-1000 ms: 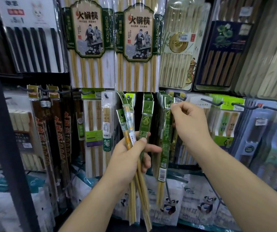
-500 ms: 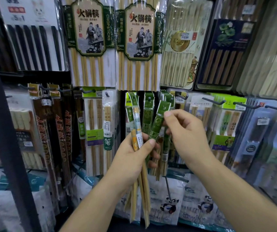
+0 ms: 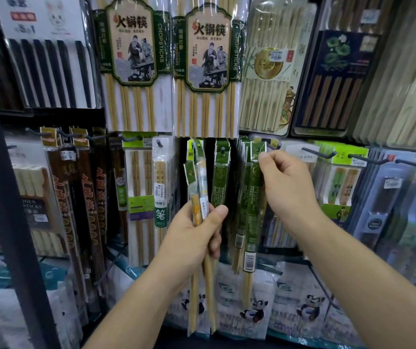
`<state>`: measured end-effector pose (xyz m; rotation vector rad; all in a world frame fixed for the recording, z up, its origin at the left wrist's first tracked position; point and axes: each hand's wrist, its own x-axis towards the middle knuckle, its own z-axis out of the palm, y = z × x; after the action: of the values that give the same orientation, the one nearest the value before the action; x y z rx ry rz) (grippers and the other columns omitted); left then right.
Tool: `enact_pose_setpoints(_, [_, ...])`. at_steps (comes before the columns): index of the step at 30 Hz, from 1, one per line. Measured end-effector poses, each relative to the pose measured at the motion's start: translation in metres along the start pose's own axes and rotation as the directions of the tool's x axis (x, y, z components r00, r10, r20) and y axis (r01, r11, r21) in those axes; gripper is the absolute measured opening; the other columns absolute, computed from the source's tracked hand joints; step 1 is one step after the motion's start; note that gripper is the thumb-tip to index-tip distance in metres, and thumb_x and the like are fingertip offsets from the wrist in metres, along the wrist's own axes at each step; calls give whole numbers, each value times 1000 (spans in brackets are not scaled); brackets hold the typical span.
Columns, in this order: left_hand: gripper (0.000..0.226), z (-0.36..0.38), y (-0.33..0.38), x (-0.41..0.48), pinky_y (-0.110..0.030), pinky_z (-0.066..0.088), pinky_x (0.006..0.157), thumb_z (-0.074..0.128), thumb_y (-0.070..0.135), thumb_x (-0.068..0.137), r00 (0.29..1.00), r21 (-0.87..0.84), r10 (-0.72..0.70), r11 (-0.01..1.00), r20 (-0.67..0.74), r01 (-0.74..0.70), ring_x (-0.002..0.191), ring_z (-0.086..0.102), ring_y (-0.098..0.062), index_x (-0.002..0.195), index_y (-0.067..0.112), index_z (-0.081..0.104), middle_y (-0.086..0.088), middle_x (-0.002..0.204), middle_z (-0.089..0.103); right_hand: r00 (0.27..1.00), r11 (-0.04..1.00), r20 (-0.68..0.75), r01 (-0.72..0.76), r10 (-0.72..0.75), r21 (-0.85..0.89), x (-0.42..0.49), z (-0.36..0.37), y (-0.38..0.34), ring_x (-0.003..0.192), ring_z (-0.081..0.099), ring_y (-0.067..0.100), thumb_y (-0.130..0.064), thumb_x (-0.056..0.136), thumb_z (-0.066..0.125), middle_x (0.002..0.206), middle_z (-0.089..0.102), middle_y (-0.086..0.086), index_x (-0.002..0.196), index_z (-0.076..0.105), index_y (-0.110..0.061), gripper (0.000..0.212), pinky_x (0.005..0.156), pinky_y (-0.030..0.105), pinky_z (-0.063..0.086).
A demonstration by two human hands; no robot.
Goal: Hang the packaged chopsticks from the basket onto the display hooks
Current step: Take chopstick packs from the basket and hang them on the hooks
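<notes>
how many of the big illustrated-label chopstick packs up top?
2: left pack and right pack, hanging side by side at top centre. More may hang hidden behind them.

The chopstick bundle (image 3: 197, 177) in left hand (image 3: 191, 238) sits left of the pack (image 3: 252, 210) at right hand (image 3: 287, 187)

a shop, at its chopstick display: sealed packs (image 3: 136, 59) hang in rows from hooks (image 3: 318, 154), many of each kind (a barcode (image 3: 249, 261) and price stickers (image 3: 159, 190) show on some), with panda bags (image 3: 254, 308) shelved below.
</notes>
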<state>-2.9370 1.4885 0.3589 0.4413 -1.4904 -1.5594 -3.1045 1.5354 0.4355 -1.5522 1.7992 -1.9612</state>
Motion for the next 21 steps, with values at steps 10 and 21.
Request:
enact_pose_setpoints(10, [27, 8, 4, -2, -21, 32, 38, 57, 41, 103, 997, -163, -81, 983, 6, 81, 45, 39, -10, 93, 17, 47, 2, 68, 54, 999, 999, -6, -34, 34, -3, 2, 4, -1, 41, 28, 4, -28, 105, 51, 44, 35, -16, 65, 42, -16, 42, 42, 12, 31])
enact_pose_setpoints(21, [34, 7, 5, -6, -28, 53, 50, 61, 48, 94, 999, -61, 19, 998, 41, -17, 60, 65, -18, 102, 15, 60, -5, 79, 69, 992, 993, -111, -65, 54, -97, -4, 0, 7, 55, 48, 3, -44, 97, 63, 60, 52, -11, 77, 61, -18, 33, 60, 25, 39])
